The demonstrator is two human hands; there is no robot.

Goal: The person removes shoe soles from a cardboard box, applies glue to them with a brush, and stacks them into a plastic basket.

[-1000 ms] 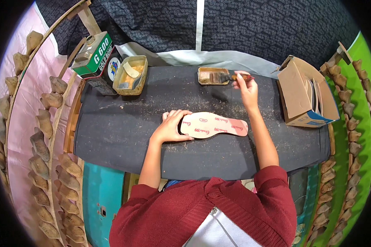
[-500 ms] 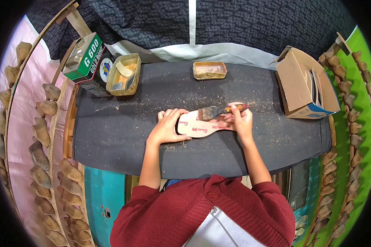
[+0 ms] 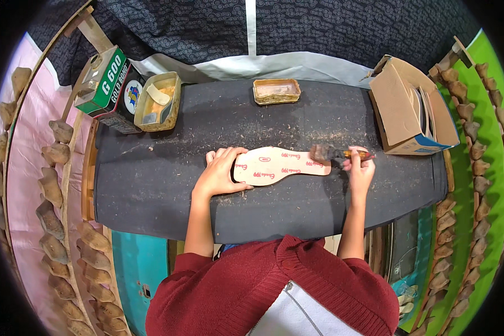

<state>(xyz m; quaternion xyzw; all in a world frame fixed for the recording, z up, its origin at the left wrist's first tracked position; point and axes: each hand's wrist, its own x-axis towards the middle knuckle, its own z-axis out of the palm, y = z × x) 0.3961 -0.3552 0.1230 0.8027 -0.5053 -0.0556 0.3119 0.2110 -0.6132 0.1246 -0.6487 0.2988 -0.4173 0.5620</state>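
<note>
A pale insole [image 3: 280, 167] with red print lies on the dark cloth of the table, its wider end to the left. My left hand [image 3: 221, 172] grips that wider end, fingers along the far edge and thumb along the near edge. In my right hand [image 3: 360, 168] is a paintbrush [image 3: 341, 153], pinched by its handle. The bristles point left and lie over the insole's narrow right end; I cannot tell whether they press on it.
At the back left stand a green and black metal can [image 3: 107, 84] and a yellowish tub [image 3: 171, 115] holding scraps. A small tray [image 3: 276, 101] sits at the far middle. To the right is a cardboard box [image 3: 397, 112] of flat pieces. Racks of shoe lasts [image 3: 52, 218] flank the table [image 3: 145, 196].
My right hand has moved the brush rightward, from over the insole's wide part to its narrow end. My left hand keeps its hold. The view has shifted slightly.
</note>
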